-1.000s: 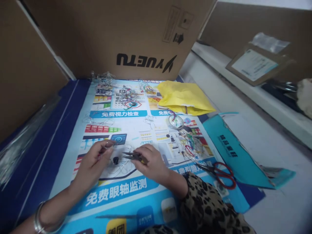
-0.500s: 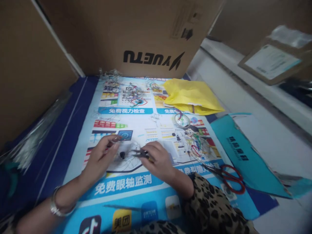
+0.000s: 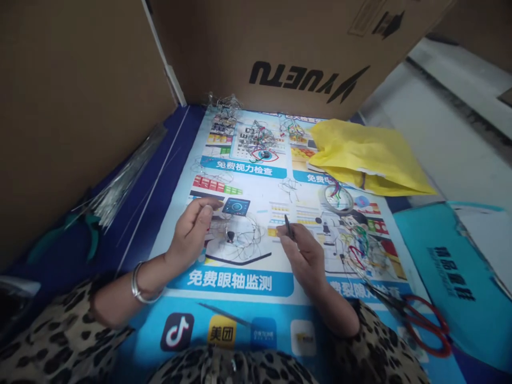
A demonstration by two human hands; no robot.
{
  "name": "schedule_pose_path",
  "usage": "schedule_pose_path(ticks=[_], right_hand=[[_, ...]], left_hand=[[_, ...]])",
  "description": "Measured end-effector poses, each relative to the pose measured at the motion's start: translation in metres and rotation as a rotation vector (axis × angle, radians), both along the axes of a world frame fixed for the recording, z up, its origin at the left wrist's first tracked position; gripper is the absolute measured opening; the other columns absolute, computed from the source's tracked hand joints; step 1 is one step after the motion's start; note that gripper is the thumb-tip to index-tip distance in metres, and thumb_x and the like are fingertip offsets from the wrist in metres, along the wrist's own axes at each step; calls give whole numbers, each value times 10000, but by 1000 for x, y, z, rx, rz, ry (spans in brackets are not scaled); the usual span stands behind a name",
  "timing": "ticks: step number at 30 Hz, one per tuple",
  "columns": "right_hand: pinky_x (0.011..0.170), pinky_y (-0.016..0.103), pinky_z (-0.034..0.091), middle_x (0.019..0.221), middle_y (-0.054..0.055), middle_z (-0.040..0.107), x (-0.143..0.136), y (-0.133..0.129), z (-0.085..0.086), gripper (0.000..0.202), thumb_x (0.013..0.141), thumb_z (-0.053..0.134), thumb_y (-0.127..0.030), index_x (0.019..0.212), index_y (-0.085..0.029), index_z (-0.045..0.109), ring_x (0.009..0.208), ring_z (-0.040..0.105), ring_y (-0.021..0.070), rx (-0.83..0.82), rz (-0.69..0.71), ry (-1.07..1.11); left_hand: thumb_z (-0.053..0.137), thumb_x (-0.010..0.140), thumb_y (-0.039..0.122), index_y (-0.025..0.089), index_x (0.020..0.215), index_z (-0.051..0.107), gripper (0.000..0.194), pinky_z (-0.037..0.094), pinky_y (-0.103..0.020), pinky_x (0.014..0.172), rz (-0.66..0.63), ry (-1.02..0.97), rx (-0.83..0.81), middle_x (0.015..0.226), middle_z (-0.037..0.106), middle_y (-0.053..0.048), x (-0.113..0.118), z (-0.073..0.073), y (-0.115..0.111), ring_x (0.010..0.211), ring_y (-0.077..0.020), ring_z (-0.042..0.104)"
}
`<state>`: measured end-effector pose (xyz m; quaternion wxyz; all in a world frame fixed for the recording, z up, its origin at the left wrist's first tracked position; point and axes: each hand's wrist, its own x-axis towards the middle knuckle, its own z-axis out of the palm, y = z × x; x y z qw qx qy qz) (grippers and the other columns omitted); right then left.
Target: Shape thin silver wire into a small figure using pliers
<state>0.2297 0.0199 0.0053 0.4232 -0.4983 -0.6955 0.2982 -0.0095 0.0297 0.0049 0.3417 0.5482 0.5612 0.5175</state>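
Note:
My left hand (image 3: 190, 232) is closed, thumb and forefinger pinched on a thin wire whose fine end is hard to see. A loose tangle of thin wire (image 3: 246, 242) spreads just right of its fingertips, above the printed sheet. In my right hand (image 3: 304, 256) is a small pair of pliers (image 3: 288, 226); only the dark jaws show, pointing up and away, and the handles are hidden in the palm. The pliers are apart from the wire tangle. Thin wire offcuts (image 3: 288, 186) lie a little beyond the hands.
Coloured wires (image 3: 362, 240), red-handled scissors (image 3: 426, 325) and a tape roll (image 3: 338, 198) lie on the right. Behind are a yellow bag (image 3: 368, 154) and a wire heap (image 3: 260, 138). Left are a bundle of straight wires (image 3: 120, 186) and teal-handled pliers (image 3: 94, 234). Cardboard (image 3: 280, 32) stands behind.
My hands have moved apart. The pliers have come away from the wire to the right and now point upward. The view has swung left.

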Motion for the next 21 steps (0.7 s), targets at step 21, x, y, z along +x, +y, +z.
schedule_pose_path(ticks=[21], right_hand=[[717, 322, 477, 823, 39, 622, 6, 9, -3, 192, 874, 497, -328, 908, -202, 637, 787, 589, 170, 102, -41, -51]], left_hand=[[466, 887, 389, 192, 825, 569, 231, 410, -235, 593, 22, -247, -44, 666, 511, 4, -6, -6, 9, 625, -119, 480]])
